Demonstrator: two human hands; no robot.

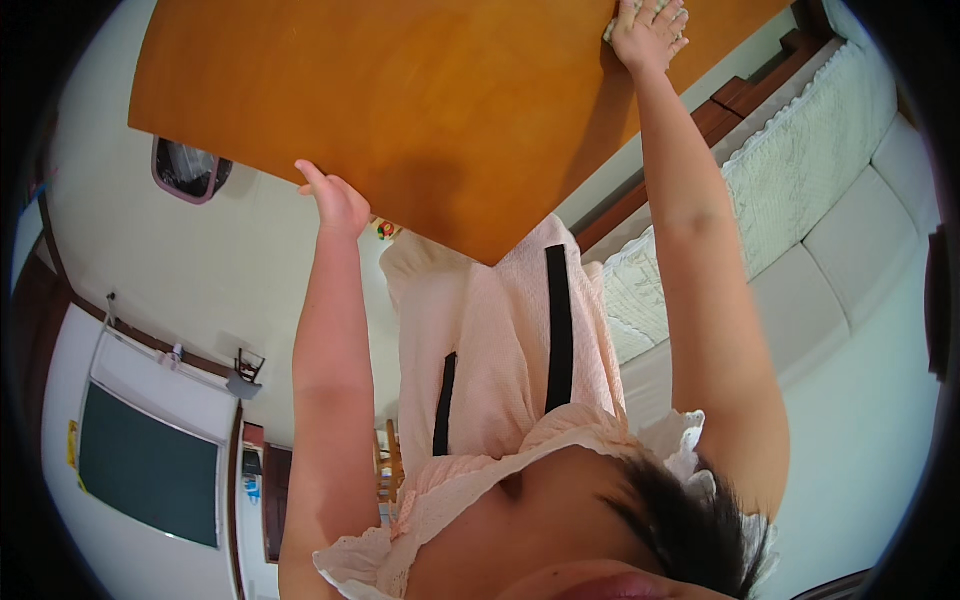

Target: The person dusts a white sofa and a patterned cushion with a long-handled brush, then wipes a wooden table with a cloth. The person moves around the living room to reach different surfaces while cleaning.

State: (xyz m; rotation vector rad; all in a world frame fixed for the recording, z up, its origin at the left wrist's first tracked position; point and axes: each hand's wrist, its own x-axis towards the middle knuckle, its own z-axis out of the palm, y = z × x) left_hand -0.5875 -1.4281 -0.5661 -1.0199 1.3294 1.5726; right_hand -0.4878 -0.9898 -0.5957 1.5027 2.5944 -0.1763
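Observation:
A smooth orange-brown wooden tabletop (360, 97) fills the upper middle, one corner pointing towards my body. My right hand (646, 36) is at the top of the view, arm stretched out, fingers spread over a pale, bumpy cloth (611, 31) pressed on the wood. Part of that cloth shows between and beside the fingers. At the tabletop's near left edge is my left hand (336, 204), touching the rim with one digit pointing outward. Its other fingers are partly hidden, so I cannot tell whether it grips the edge.
To the right stands a pale sofa (847, 247) with a quilted cover (795, 165) and dark red wooden furniture (720, 109) alongside. A pink-rimmed waste bin (187, 176) is on the floor beyond the left edge. Further left are a green board (150, 465) and a small chair (246, 379).

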